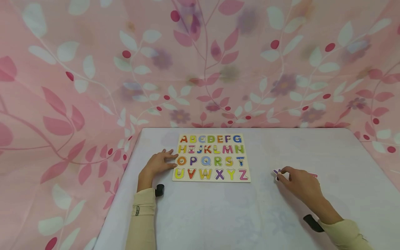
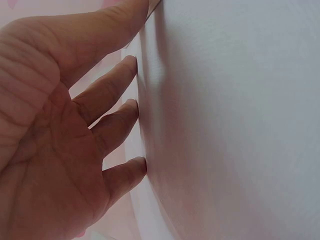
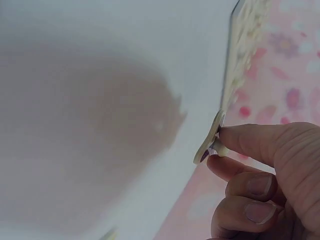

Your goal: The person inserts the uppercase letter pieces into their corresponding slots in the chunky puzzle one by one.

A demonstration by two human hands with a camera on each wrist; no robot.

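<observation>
A wooden alphabet puzzle board (image 1: 211, 178) lies on the table, its rows of coloured letters running from A to Z. Most letters carry small knobs; the X, Y and Z spots show none. My left hand (image 1: 157, 163) rests at the board's left edge, its thumb and a finger touching the rim. In the left wrist view, the fingers of that hand (image 2: 65, 130) are spread, tips down on the surface. To the right of the board, my right hand (image 1: 301, 182) pinches a purple letter piece (image 3: 209, 140) by its knob, held tilted above the table. Fingers partly cover its shape.
A pink piece (image 1: 313, 175) lies behind the right hand, mostly hidden. Something yellow (image 3: 109, 235) shows at the bottom edge of the right wrist view. White cloth covers the table (image 1: 203, 215); a pink floral curtain (image 1: 200, 69) hangs behind and at the sides.
</observation>
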